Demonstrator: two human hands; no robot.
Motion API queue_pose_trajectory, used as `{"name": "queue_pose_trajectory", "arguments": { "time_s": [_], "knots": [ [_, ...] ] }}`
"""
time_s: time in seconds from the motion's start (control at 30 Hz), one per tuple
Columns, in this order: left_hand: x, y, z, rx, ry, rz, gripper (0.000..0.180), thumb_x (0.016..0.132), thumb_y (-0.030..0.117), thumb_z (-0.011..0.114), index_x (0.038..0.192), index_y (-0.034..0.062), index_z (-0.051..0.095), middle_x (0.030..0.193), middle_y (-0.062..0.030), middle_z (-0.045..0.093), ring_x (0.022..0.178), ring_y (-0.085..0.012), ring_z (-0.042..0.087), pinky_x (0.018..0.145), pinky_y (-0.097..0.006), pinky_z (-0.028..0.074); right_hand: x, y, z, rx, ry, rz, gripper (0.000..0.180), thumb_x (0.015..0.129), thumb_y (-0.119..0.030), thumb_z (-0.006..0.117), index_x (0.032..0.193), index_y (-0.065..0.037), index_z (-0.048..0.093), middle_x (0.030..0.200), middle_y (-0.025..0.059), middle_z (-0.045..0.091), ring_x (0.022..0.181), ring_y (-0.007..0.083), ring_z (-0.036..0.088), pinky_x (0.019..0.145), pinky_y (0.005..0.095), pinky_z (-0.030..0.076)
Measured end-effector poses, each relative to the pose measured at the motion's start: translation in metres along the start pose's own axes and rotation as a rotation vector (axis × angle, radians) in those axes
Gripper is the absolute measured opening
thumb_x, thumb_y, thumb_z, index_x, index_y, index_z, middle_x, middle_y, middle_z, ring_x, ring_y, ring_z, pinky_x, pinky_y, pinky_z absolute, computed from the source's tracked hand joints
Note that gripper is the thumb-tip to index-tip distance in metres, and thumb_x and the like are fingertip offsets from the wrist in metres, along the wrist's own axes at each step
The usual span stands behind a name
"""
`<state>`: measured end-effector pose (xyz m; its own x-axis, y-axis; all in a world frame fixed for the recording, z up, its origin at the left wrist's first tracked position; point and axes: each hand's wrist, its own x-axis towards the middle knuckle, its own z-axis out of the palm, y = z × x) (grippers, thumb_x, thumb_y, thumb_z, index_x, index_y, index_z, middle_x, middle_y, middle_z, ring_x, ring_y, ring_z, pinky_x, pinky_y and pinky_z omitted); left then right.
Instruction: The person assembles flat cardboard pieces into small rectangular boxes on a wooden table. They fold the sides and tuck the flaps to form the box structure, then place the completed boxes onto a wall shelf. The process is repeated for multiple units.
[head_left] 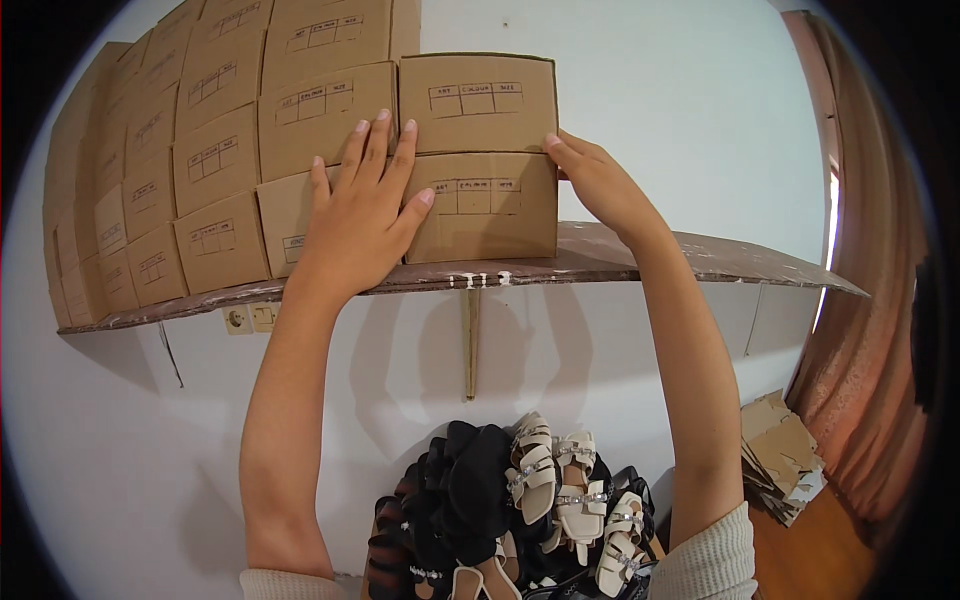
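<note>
Cardboard box (490, 205) sits on the wooden shelf (640, 255), at the right end of the stacked row, with a second box (478, 102) of the same kind on top of it. Left hand (362, 215) lies flat with fingers spread against the box's front left edge, overlapping the neighbouring box (288, 212) to its left; it grips nothing. Right hand (598, 182) presses open against the box's right side, near the seam with the upper box. Below the shelf, a heap of black and cream sandals (530, 510) rests against the white wall (650, 110). Flattened cardboard sheets (780, 455) lie right of the sandals.
</note>
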<state>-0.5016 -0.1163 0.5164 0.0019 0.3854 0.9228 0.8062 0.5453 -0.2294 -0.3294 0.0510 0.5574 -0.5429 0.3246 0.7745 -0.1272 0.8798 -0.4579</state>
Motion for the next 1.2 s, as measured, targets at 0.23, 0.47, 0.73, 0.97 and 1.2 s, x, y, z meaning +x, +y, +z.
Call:
{"name": "queue_pose_trajectory", "arguments": {
  "time_s": [0.23,0.47,0.73,0.97,1.2],
  "knots": [
    [0.001,-0.001,0.001,-0.013,-0.005,0.004,0.063,0.095,0.05,0.031,0.147,0.0182,0.018,0.154,-0.0058,0.014,0.142,-0.024,0.011,0.112,-0.055,0.008,-0.002,-0.006,0.005,-0.077,0.001,0.02,0.045,0.098,-0.032,0.033,0.133,-0.006,0.044,0.116,0.012,0.058,0.121,0.0265,0.047,0.105,0.0392,0.031],
    [0.001,-0.002,-0.001,-0.019,0.02,0.018,0.061,0.095,0.045,0.035,0.147,0.0166,0.02,0.153,-0.0063,0.016,0.141,-0.0238,0.014,0.111,-0.056,0.011,-0.005,-0.013,0.007,-0.009,-0.003,0.064,0.046,0.099,-0.035,0.031,0.129,-0.005,0.049,0.118,0.0085,0.056,0.114,0.0214,0.047,0.105,0.0375,0.028],
    [0.002,-0.001,0.004,-0.031,0.005,0.017,0.065,0.093,0.051,0.035,0.147,0.0185,0.019,0.154,-0.0061,0.014,0.142,-0.0241,0.012,0.111,-0.056,0.009,-0.001,-0.002,0.005,0.081,-0.021,0.084,0.049,0.099,-0.036,0.03,0.13,-0.004,0.049,0.126,0.0104,0.053,0.121,0.0235,0.044,0.109,0.0391,0.022],
    [0.001,-0.004,-0.002,-0.004,-0.018,0.014,0.068,0.092,0.053,0.038,0.148,0.0196,0.018,0.154,-0.0052,0.013,0.142,-0.0234,0.012,0.111,-0.056,0.01,-0.005,-0.006,0.004,-0.015,0.018,0.092,0.049,0.097,-0.034,0.031,0.138,-0.007,0.038,0.136,0.0137,0.046,0.132,0.0286,0.035,0.11,0.0422,0.02],
    [0.001,-0.005,-0.003,0.013,-0.047,0.024,0.07,0.091,0.054,0.039,0.148,0.0194,0.017,0.154,-0.0052,0.014,0.142,-0.0229,0.013,0.112,-0.053,0.012,-0.025,-0.01,0.008,-0.489,-0.009,0.053,0.054,0.094,-0.03,0.037,0.141,-0.005,0.028,0.125,0.0185,0.054,0.126,0.0352,0.041,0.108,0.0561,0.019]
  ]
}}
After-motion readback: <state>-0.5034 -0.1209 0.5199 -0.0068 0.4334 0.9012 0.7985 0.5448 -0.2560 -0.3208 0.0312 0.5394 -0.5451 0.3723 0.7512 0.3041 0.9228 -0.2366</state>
